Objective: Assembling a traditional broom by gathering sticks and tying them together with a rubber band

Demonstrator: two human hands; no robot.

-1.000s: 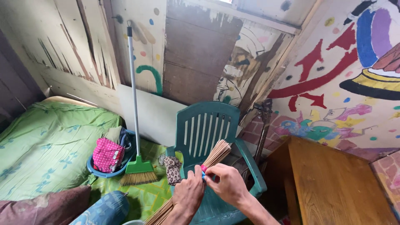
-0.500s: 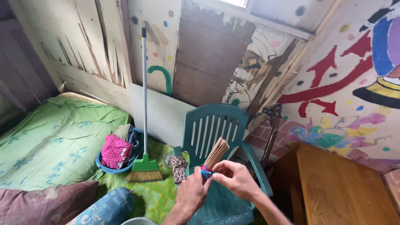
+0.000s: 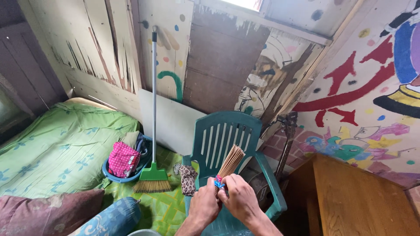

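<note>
Both my hands grip a bundle of thin tan sticks (image 3: 231,160) that points up and to the right, over the seat of a green plastic chair (image 3: 227,135). My left hand (image 3: 205,206) wraps the lower part of the bundle. Against it, my right hand (image 3: 239,197) pinches a small blue and pink band (image 3: 218,181) around the sticks. The lower end of the bundle is hidden behind my hands.
A green-headed broom (image 3: 153,131) leans on the painted wooden wall. A blue basin (image 3: 114,175) holds a pink dotted bag (image 3: 123,159). A green-sheeted bed (image 3: 57,148) lies left, a wooden table (image 3: 363,201) right. A patterned cloth (image 3: 188,178) hangs off the chair.
The view has tilted and shifted left. My hands have slid up the bundle, so less of the sticks shows above them and none below.
</note>
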